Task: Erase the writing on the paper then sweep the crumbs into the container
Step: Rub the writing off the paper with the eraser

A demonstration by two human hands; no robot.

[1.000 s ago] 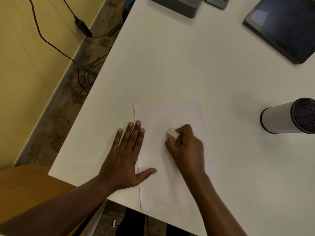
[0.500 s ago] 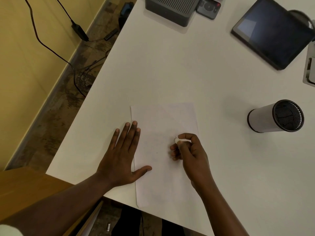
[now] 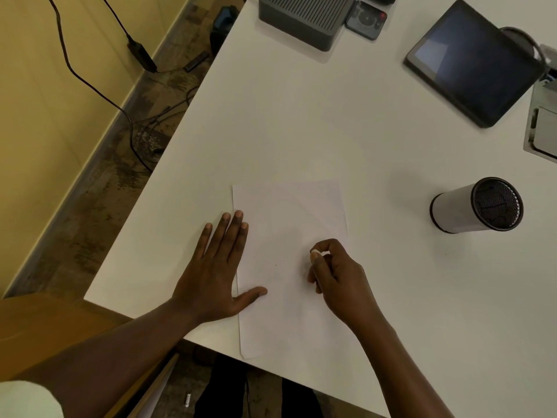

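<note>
Because the paper (image 3: pixel 289 267) is a thin, light sheet that would likely slide or crease under rubbing, it is better pinned flat near an edge than gripped. The left hand (image 3: pixel 211 276) does this: its fingers (image 3: pixel 232 236) lie straight along the paper's left edge and hold nothing, with the thumb and nearest fingertips resting on the sheet. The paper lies on the white tabletop (image 3: pixel 301 122), its near left corner poking past the tabletop's edge. Over the paper's right half, the right hand (image 3: pixel 337 276) curls its fingers (image 3: pixel 327 247) and pinches a small white eraser (image 3: pixel 316 252) between thumb and forefinger. Whether the eraser touches the sheet cannot be told. It looks small and firm, so a tight pinch near its working end should suit. The container (image 3: pixel 473 206) sits well to the paper's right.
</note>
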